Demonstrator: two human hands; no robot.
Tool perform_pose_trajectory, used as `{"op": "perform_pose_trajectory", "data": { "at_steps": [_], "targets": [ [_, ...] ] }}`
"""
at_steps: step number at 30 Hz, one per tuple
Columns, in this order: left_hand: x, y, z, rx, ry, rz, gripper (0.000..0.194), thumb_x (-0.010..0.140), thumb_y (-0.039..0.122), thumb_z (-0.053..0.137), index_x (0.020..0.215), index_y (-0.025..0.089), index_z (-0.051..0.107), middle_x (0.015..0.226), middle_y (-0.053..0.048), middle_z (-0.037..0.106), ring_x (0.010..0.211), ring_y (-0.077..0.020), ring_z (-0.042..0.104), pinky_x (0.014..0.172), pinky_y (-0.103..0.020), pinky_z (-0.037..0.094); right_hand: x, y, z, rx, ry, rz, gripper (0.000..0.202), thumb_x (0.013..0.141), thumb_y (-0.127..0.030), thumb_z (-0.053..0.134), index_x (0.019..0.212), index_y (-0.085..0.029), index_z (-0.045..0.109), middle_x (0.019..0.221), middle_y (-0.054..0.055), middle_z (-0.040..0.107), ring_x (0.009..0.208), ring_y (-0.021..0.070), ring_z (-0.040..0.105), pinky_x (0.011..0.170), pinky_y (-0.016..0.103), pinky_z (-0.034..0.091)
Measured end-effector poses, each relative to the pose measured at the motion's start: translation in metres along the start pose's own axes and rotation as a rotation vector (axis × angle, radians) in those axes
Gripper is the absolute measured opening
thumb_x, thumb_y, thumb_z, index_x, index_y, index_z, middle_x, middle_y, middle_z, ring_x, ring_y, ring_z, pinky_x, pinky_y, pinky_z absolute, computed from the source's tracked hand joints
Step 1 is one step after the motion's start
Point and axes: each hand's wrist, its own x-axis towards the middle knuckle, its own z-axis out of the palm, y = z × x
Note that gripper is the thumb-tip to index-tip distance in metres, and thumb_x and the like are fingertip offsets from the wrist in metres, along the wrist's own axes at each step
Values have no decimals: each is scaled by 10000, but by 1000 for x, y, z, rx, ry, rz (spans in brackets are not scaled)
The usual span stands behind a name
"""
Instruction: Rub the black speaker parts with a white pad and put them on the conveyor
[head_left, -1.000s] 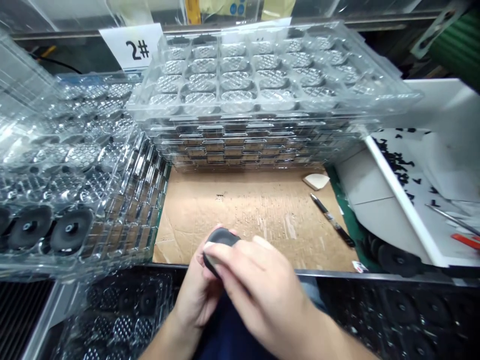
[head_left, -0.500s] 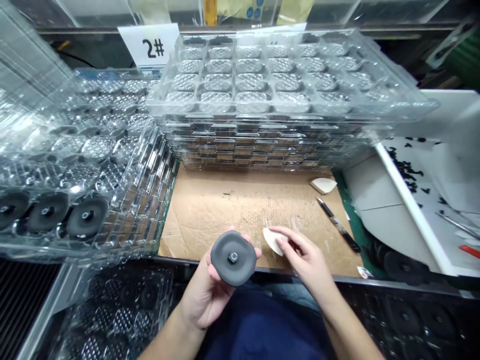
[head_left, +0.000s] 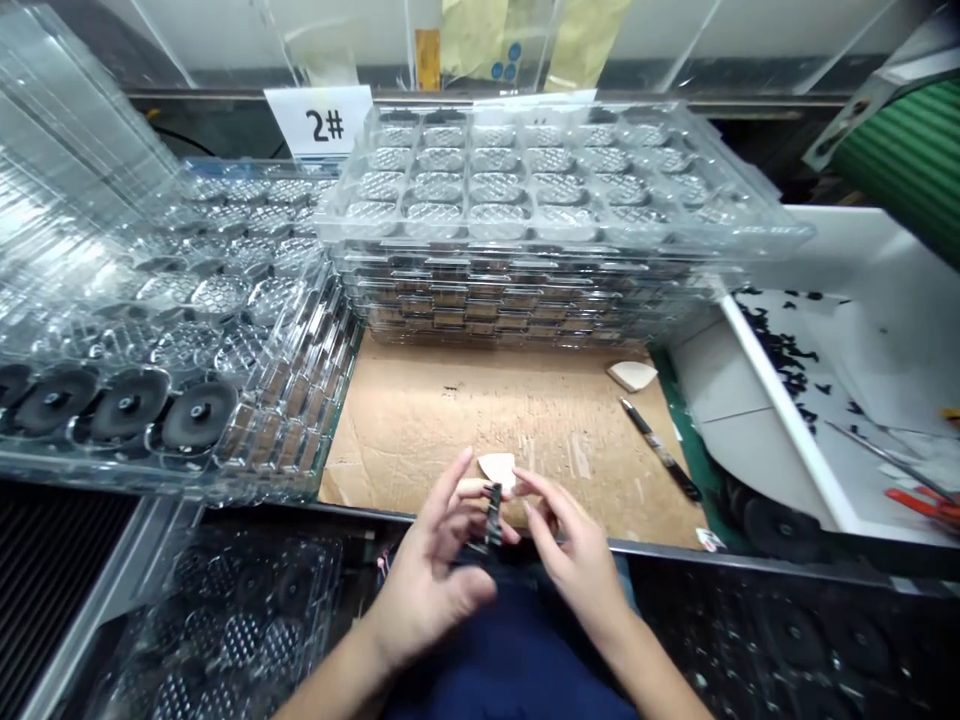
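Both my hands are close together over the front edge of the cardboard. A narrow dark part [head_left: 493,515] sits against the fingers of my left hand [head_left: 427,575]; whether it is the round grey disc turned on edge I cannot tell. The left fingers curl around behind this part, with the thumb away from it. The fingertips of my right hand [head_left: 577,555] are at the right corner of a white wedge-shaped pad [head_left: 497,468] and seem to pinch it. A second wedge pad [head_left: 632,375] lies farther back on the cardboard [head_left: 420,420], behind a pen [head_left: 660,450].
Stacked clear trays [head_left: 495,240] stand behind the cardboard. More trays [head_left: 277,400] on the left hold dark discs [head_left: 199,412] in their front row. A white bin [head_left: 787,420] at right contains small black pieces and a red-handled tool [head_left: 919,503].
The grey disc's round face no longer shows; a narrow dark shape is at my left fingers instead. My right hand has moved left with the white pad, closer to my left hand. The view has shifted.
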Motion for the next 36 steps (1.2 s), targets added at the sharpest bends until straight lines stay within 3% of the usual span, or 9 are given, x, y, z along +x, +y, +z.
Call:
{"op": "perform_pose_trajectory", "data": {
  "at_steps": [3,8,11,15,21,26,30,33,36],
  "targets": [
    [-2,-1,1,552,-34,236,962,666,71,698,1372,455,169,1236,-50,565,1136,-237,518,997,-400,351,-21,-8,-7,-30,62,-13,402,886,-152,427,1283,-211,404,915,59,646,625,124,607,567,218,523],
    [-5,1,6,764,-115,322,1045,674,32,670,1403,394,14,1265,-93,554,1146,-250,516,986,-419,360,-27,-12,-29,-123,64,-300,461,879,-157,475,1320,-275,411,1045,63,626,835,154,609,736,272,510],
    [-4,2,7,777,-98,232,933,671,111,698,1408,326,169,1269,-110,560,1149,-262,512,995,-411,354,-16,-14,-43,-114,-17,-386,319,886,-299,515,1199,-256,563,955,58,658,797,170,592,687,295,475],
    [2,-3,5,655,-17,-155,289,773,372,581,978,195,683,911,-91,715,836,-225,642,778,-326,491,-8,-20,-38,9,19,-320,433,930,-440,368,757,-172,661,575,25,582,538,136,504,526,262,383],
    [30,3,-4,710,130,-147,396,720,507,577,568,154,669,531,-42,672,526,-177,616,527,-258,482,-3,11,-23,14,121,-105,505,982,-326,229,677,-169,600,468,-15,527,436,99,528,445,190,376],
    [98,78,4,1005,316,192,177,660,398,680,701,230,718,782,-13,748,758,-183,654,751,-274,482,11,70,-32,-45,206,-32,478,959,-332,326,611,-159,605,497,11,584,446,103,552,451,196,377],
    [186,138,59,1302,190,675,226,754,383,602,820,197,710,928,-56,738,856,-174,647,834,-297,459,10,95,-26,-73,250,-100,498,957,-376,331,581,-152,568,527,3,588,511,101,570,511,218,415],
    [254,147,118,1456,-73,764,252,789,342,572,860,140,704,977,-104,724,913,-187,641,864,-325,445,8,100,-18,-80,296,-117,455,958,-363,363,600,-143,538,529,-35,553,502,82,544,503,215,424],
    [311,126,163,1504,-227,729,253,789,339,575,822,124,704,877,-103,734,845,-207,654,797,-356,472,7,103,-14,-85,310,-120,418,953,-332,394,608,-140,530,544,-43,542,517,76,543,510,210,438]
  ]
}}
